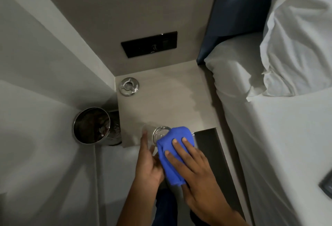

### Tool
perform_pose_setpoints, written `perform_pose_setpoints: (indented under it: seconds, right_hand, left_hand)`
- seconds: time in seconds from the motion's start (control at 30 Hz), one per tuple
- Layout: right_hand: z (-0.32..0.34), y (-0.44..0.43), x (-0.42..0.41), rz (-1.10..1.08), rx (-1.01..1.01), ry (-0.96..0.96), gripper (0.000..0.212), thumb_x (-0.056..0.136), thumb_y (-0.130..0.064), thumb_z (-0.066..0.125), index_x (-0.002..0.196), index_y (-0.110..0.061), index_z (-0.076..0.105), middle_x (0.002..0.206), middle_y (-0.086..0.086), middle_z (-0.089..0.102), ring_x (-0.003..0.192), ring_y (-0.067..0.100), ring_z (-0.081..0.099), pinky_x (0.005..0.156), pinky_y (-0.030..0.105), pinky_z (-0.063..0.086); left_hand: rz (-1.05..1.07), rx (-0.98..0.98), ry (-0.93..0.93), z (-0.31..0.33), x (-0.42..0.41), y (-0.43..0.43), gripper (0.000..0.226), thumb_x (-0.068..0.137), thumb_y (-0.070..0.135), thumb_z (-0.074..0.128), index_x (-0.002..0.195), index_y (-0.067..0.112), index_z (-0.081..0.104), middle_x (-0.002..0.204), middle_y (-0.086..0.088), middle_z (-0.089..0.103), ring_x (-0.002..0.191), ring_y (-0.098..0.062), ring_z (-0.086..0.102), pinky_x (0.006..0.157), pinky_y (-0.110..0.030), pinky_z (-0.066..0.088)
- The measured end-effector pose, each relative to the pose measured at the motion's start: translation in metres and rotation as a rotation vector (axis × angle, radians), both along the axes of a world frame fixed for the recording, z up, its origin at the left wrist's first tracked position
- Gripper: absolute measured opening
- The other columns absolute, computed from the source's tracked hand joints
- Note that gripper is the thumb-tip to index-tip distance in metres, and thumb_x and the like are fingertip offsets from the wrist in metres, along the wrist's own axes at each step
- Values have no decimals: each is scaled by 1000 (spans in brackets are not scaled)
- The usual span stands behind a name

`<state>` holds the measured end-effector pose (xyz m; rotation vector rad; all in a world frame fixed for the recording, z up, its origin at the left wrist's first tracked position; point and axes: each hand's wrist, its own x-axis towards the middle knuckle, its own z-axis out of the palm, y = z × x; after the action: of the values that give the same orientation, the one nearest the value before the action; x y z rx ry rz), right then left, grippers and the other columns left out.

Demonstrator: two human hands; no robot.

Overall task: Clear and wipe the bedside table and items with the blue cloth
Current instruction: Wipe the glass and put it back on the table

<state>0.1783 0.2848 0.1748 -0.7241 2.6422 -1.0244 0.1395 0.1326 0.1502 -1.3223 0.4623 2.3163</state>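
Observation:
My left hand (150, 161) grips a clear drinking glass (158, 133), held on its side above the front edge of the bedside table (161, 100). My right hand (192, 168) presses the blue cloth (172, 146) against the glass, fingers spread over the cloth. The cloth covers the near side of the glass and hangs down between my hands. A round metal ashtray (129, 86) stands at the table's back left corner. The tabletop is pale grey with a faint damp patch near its right side.
A shiny metal waste bin (93, 126) stands on the floor left of the table. A dark switch panel (149, 44) is on the wall above. The bed (278, 126) with white sheets and pillows (296, 46) lies to the right. A dark strip (213, 153) runs beside the bed.

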Motion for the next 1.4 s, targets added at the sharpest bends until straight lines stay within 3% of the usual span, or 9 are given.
perform_pose_setpoints:
  seconds: [0.13,0.23,0.4,0.6,0.8,0.9,1.1,1.27,1.4]
  right_hand:
    - [-9,-9,-5,-222,-79,-121,63,89,-22,40,150,-26,28,161,-3,21,151,17,11,115,51,29]
    - [-4,-29,-20,-343,-99,-140,72,85,-9,40,151,-28,19,162,-9,11,151,11,5,119,41,19]
    - [-1,-57,-29,-177,11,-72,82,79,-9,45,152,-28,12,162,-5,12,151,14,0,120,45,7]
    - [-26,-30,-30,-77,49,-254,69,86,-20,34,151,-31,12,162,-8,11,150,14,9,122,42,18]
    - [-40,-15,-60,-605,-339,-553,50,101,-16,46,144,-40,34,128,-7,59,104,-11,58,88,17,52]
    - [-42,-2,-77,-736,-441,-552,46,101,-19,46,136,-48,40,113,-30,56,104,-6,58,92,35,55]
    - [-48,46,-88,-804,-427,-527,44,102,-20,46,136,-47,44,114,-29,61,103,-10,57,92,34,52]
    - [-51,89,-84,-923,-438,-507,47,101,-17,49,133,-51,47,130,-26,58,118,-11,50,93,17,44]
    - [-66,113,-81,-971,-428,-501,50,100,-15,49,131,-54,47,126,-32,57,115,-15,49,99,31,47]
  left_hand:
    - [85,-136,-77,-6,-9,-1,78,79,57,67,135,5,54,110,-21,73,109,-31,69,101,-46,52]
    - [104,-112,-43,-8,-12,-2,70,80,50,69,132,5,55,92,-19,78,85,-27,77,74,-40,64]
    - [-6,-133,43,-14,-17,-13,49,89,57,51,114,17,63,88,-4,80,80,-15,77,63,-27,61]
    - [71,-247,-114,-25,-33,-27,66,89,54,60,132,4,57,104,-15,70,71,-23,74,56,-31,60]
    - [41,-240,-237,-53,-61,-25,60,86,59,58,128,17,53,116,-16,61,94,-31,61,69,-48,53]
    - [-9,-292,-176,-64,-85,-15,64,85,56,63,133,16,51,130,-16,57,95,-32,61,65,-48,55]
    - [-365,-967,75,-84,-180,23,64,76,22,82,128,3,49,99,-14,61,60,-23,59,47,-27,53]
    - [-792,-1589,335,-105,-258,36,48,75,15,78,120,13,61,132,-17,49,112,-36,59,98,-35,51]
    - [-850,-1660,488,-120,-295,47,40,83,10,67,121,12,56,124,-12,44,115,-35,52,91,-30,44]
